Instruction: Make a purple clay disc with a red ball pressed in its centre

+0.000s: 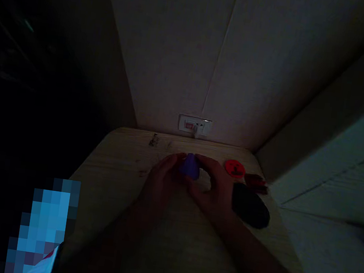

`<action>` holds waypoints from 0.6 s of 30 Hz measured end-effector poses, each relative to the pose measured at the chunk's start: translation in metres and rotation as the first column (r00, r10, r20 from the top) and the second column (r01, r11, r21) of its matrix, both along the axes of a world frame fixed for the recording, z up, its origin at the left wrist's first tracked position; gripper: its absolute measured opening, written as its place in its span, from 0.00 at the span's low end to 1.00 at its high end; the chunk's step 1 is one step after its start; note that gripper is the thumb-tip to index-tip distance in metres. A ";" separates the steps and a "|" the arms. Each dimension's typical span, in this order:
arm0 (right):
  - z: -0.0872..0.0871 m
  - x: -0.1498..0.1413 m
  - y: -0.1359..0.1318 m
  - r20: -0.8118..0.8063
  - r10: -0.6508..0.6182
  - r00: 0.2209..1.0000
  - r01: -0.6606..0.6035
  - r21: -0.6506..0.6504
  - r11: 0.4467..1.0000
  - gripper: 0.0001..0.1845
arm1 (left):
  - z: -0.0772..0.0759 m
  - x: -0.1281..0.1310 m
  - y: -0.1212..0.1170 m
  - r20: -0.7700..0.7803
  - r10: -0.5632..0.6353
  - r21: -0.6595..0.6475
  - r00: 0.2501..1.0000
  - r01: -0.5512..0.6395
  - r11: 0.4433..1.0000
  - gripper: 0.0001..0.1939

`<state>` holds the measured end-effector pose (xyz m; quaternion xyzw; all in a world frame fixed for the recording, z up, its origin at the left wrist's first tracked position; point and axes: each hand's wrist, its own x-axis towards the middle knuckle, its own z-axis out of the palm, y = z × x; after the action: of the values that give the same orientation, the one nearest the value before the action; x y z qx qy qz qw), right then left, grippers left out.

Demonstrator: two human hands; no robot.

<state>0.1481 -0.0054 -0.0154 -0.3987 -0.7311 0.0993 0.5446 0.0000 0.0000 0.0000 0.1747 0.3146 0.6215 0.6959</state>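
Note:
A small purple cone-shaped piece (191, 166) stands near the middle of a wooden tabletop, narrow end up. My right hand (213, 188) curls around its right side, with the index finger by the top and the thumb low at its front. From the other side, my left hand (162, 176) cups it, its fingers closed in against the piece and partly lost in the dark. What exactly the cone is cannot be made out in this dim light.
To the right lie a red disc (235, 168) with dark marks, a dark red object (256, 183) and a black oval item (251, 206). A wall socket (195, 125) with a plug sits behind the table (115, 154). A lit, pixelated screen (46, 221) glows at lower left.

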 end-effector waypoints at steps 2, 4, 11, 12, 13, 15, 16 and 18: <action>-0.001 -0.004 -0.006 0.078 0.095 0.992 -0.097 0.022 0.995 0.29 | 0.005 -0.006 -0.001 0.057 -0.107 -0.083 0.993 0.111 0.990 0.19; -0.001 -0.008 -0.009 0.149 0.182 0.972 -0.188 0.025 0.982 0.31 | 0.009 -0.010 -0.002 0.111 -0.184 -0.132 0.977 0.198 0.971 0.27; 0.003 -0.012 -0.013 0.128 0.310 0.942 -0.305 -0.063 0.950 0.29 | 0.008 0.000 -0.007 0.146 -0.226 -0.143 0.963 0.247 0.958 0.26; 0.003 -0.013 -0.014 0.086 0.273 0.958 -0.266 -0.081 0.960 0.28 | 0.005 0.004 -0.009 0.141 -0.245 -0.123 0.959 0.263 0.957 0.26; 0.003 -0.015 -0.015 0.056 0.225 0.973 -0.219 -0.099 0.971 0.28 | 0.002 0.009 -0.011 0.141 -0.277 -0.091 0.950 0.291 0.952 0.26; 0.001 -0.019 -0.018 0.065 0.149 0.987 -0.139 -0.131 0.982 0.29 | -0.007 0.018 -0.018 0.135 -0.349 -0.015 0.927 0.354 0.935 0.29; -0.001 -0.022 -0.020 0.100 0.156 0.983 -0.141 -0.138 0.980 0.30 | -0.011 0.023 -0.021 0.121 -0.354 0.014 0.927 0.355 0.935 0.29; -0.003 -0.028 -0.021 0.163 0.189 0.968 -0.167 -0.139 0.976 0.32 | -0.019 0.030 -0.026 0.084 -0.329 0.047 0.941 0.326 0.944 0.30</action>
<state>0.1205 -0.0266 -0.0189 -0.3717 -0.8014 0.1580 0.4412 0.0298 -0.0264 -0.0186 0.2075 0.2391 0.5094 0.8002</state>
